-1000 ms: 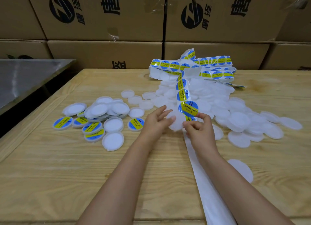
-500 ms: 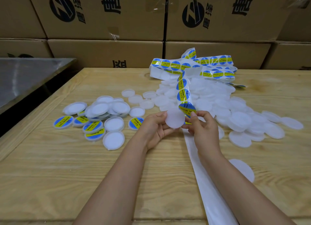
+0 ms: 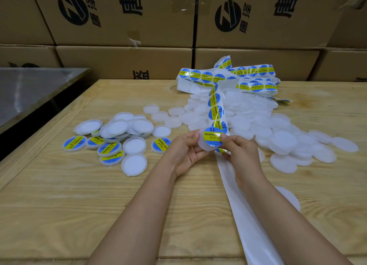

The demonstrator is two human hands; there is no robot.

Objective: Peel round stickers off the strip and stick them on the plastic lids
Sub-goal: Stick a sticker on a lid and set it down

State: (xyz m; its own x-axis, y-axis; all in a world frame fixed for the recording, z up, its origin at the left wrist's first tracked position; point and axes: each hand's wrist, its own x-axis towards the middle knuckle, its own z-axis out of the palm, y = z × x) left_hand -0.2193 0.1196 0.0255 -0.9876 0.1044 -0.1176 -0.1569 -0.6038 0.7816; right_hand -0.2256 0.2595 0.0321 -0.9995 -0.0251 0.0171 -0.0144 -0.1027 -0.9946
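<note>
Since half a second back, the blue-and-yellow round sticker [image 3: 212, 139] has come onto the face of the white round plastic lid [image 3: 204, 148], which was bare then. On my screen the pale wooden table [image 3: 59, 205] carries a heap of bare white lids [image 3: 282, 137] at right, the long white backing strip [image 3: 244, 221] running toward me, and a smaller cluster of labelled lids [image 3: 110, 147] at left. My left hand [image 3: 184, 149] grips the lid by its edge, held up between the piles. My right hand [image 3: 242, 151] pinches the sticker's right edge.
</note>
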